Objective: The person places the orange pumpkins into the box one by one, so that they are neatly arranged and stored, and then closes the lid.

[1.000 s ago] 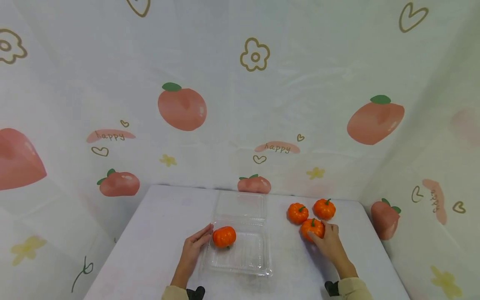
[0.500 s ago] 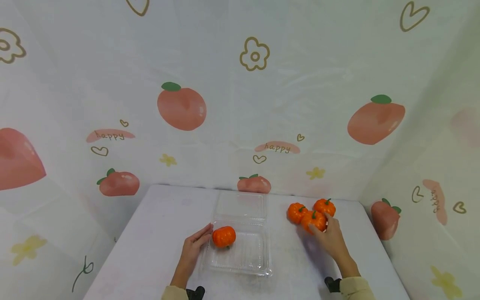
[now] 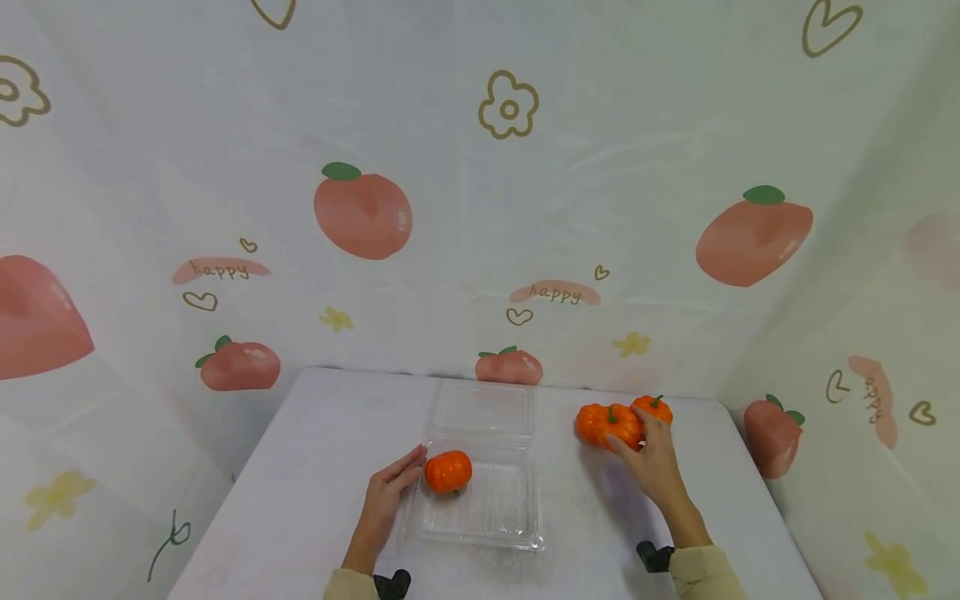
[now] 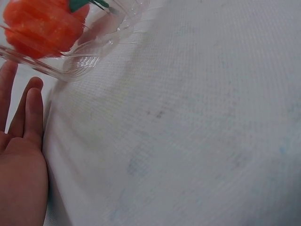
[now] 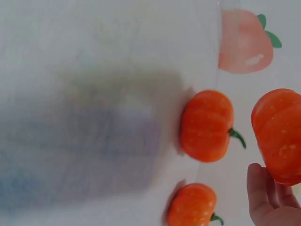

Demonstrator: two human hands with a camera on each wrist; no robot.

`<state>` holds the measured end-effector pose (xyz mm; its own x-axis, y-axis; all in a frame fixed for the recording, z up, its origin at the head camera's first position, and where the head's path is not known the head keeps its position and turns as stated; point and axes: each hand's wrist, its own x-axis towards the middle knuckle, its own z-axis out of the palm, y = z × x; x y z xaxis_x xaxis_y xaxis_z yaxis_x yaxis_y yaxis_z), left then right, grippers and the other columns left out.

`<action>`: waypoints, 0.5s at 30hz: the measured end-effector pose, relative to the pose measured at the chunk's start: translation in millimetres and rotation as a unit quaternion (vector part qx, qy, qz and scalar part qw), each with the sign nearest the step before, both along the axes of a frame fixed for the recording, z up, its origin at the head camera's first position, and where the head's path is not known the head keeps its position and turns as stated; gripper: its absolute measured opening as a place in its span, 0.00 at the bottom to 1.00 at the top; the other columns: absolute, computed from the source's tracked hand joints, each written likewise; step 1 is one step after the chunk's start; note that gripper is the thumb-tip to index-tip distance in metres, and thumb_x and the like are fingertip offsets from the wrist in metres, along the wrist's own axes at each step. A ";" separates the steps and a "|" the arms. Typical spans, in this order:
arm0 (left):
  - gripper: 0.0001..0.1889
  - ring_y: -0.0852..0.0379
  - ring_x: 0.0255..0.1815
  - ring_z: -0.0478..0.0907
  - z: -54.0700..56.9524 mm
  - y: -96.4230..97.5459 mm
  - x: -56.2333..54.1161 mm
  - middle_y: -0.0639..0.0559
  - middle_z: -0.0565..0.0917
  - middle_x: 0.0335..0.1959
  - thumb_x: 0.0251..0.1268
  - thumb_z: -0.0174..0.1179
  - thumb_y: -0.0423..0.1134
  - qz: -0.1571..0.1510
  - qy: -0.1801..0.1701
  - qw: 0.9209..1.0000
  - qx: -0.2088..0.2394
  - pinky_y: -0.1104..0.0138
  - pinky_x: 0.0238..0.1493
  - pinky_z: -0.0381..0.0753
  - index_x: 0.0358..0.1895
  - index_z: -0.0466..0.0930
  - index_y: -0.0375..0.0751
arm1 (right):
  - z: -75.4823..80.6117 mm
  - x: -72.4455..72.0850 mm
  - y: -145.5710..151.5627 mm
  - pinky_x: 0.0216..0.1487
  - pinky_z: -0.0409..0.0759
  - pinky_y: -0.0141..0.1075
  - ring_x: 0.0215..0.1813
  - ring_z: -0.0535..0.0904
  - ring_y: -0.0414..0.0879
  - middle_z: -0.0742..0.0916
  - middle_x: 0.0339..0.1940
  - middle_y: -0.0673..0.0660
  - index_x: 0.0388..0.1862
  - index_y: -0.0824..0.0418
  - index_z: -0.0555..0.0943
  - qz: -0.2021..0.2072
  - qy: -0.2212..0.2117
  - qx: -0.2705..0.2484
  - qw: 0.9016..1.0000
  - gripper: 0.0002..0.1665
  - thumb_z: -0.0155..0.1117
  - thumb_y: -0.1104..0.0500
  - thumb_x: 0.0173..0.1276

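Observation:
My right hand point(image 3: 655, 462) grips a small orange pumpkin point(image 3: 621, 429) with a green stem, held above the table at the right. In the right wrist view this pumpkin point(image 5: 281, 136) is apart from two other pumpkins on the table, one point(image 5: 207, 126) of them nearer the middle. My left hand point(image 3: 386, 502) has its fingers straight against the left side of a clear plastic clamshell box point(image 3: 480, 533). Inside the box's left part lies another pumpkin point(image 3: 448, 472) on its side, seen through the wall in the left wrist view point(image 4: 44, 28). The held pumpkin partly hides the ones behind it in the head view.
The box's lid point(image 3: 482, 410) lies folded back toward the rear edge of the white table point(image 3: 315, 467). A printed cloth point(image 3: 450, 208) hangs behind the table and at its sides. Black wrist mounts point(image 3: 392, 585) sit at both wrists.
My right hand has lifted the front pumpkin off the table and carried it up and slightly left, over the back-left pumpkin. The left hand and the box stay put.

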<state>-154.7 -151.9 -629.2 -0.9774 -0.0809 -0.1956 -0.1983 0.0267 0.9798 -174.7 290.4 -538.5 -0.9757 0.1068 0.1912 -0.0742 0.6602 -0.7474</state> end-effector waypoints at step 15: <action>0.23 0.65 0.66 0.80 3.4 -0.3 0.9 0.55 0.83 0.66 0.71 0.62 0.50 0.002 -0.002 1.000 -0.008 0.74 0.67 0.76 0.67 0.80 0.50 | 13.0 -0.6 -31.2 0.53 0.80 0.27 0.61 0.77 0.58 0.74 0.69 0.66 0.76 0.66 0.63 0.030 -0.003 -0.028 0.999 0.48 0.74 0.48 0.66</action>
